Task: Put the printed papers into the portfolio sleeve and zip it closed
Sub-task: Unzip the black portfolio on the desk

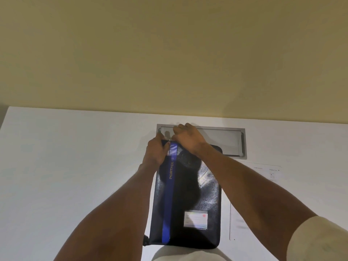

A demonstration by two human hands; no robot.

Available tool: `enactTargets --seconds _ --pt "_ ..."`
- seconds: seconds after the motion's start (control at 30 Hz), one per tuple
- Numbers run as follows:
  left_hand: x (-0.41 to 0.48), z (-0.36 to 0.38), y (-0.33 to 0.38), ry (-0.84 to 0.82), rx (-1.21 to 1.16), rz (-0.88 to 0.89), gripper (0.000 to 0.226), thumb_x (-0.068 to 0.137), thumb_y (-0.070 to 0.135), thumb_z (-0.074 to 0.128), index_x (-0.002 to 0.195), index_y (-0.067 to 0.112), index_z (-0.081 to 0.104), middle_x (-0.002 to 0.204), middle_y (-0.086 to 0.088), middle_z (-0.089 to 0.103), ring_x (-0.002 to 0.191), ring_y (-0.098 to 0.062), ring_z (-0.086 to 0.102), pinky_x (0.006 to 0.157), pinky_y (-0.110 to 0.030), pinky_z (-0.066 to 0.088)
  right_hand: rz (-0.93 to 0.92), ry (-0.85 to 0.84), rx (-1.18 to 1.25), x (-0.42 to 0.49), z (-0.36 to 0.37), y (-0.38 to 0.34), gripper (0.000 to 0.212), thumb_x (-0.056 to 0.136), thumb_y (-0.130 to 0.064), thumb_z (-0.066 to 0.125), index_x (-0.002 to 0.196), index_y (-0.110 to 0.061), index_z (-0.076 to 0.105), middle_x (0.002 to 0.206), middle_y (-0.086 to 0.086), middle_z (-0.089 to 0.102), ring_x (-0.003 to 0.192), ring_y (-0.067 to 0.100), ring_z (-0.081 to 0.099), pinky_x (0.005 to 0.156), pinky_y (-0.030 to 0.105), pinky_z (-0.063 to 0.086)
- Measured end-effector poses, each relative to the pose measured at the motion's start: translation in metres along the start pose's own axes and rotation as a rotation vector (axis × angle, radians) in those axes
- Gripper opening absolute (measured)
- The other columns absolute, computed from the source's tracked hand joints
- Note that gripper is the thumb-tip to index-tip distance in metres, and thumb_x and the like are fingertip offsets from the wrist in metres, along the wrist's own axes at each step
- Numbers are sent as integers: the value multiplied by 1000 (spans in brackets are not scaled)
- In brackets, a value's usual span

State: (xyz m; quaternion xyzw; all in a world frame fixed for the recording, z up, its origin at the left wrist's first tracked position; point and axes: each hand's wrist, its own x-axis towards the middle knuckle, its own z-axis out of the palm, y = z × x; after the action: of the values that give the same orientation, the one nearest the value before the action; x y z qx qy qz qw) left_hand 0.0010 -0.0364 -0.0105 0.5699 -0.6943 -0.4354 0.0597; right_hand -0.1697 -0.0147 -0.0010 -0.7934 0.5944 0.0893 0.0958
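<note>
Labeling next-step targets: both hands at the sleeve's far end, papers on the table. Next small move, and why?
Probably pull the zipper across the sleeve's far edge to open it. The right hand pinches near the far-left corner, the left hand braces that corner, and papers lie outside on the table.
</note>
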Motion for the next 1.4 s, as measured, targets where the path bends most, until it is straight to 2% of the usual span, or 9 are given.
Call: enactTargets --seconds 0.1,0.2,0.3,0.63,0.87,1.03,1.2,1.3,1.4 --pt "1 8 6 -4 25 6 17 99 25 65 108 16 55 96 -5 71 88 -26 70 77 -33 54 -1 -40 -15 -9 1 10 22 94 -17 61 110 -26 74 110 2 65 111 26 58 93 37 43" --pt "2 12 9 -7 44 -1 19 99 27 67 107 15 54 100 -8 73 90 -29 70 83 -41 59 19 -105 -4 -16 0 18 21 93 -17 61 107 -27 74 107 -1 65 108 24 61 91 35 46" --pt "1 12 7 5 51 4 16 99 26 66 103 17 53 98 -7 72 88 -30 69 82 -41 59 17 -126 40 -16 -4 20 19 92 -15 62 100 -26 75 100 -1 67 103 23 64 88 35 50" --pt "5 8 9 3 50 -21 20 99 24 66 101 9 54 95 -13 72 89 -35 68 84 -43 58 29 -166 -22 -54 2 62 25 98 -17 58 114 -29 74 115 -3 68 112 23 59 94 33 45" --pt "9 5 7 32 63 -26 22 100 21 67 103 3 55 95 -16 71 89 -35 67 86 -44 57 235 -136 -24 -109 16 85 25 93 -18 65 113 -28 75 115 0 69 114 23 62 97 34 45" --pt "9 10 10 46 25 -47 22 97 19 69 103 3 56 87 -9 67 86 -33 65 80 -36 50 446 -54 107 -139 29 82 24 93 -16 63 109 -27 77 109 0 71 107 24 63 92 34 44" --pt "7 20 15 52 12 -54 19 96 18 70 101 5 57 94 -14 70 86 -29 60 77 -29 42 620 28 220 -162 44 71 23 93 -8 59 99 -21 77 99 3 68 98 27 63 83 31 45" --pt "5 23 16 51 6 -68 19 96 17 70 101 4 58 93 -13 70 88 -31 63 77 -29 43 674 48 293 -172 52 69 27 98 -13 54 105 -22 78 104 3 69 101 27 63 85 30 42" --pt "5 20 14 63 -1 -74 20 97 17 70 105 2 59 97 -14 71 94 -33 65 81 -32 46 716 83 378 -180 56 67 23 101 -19 58 107 -21 80 108 1 72 102 26 64 89 33 45"
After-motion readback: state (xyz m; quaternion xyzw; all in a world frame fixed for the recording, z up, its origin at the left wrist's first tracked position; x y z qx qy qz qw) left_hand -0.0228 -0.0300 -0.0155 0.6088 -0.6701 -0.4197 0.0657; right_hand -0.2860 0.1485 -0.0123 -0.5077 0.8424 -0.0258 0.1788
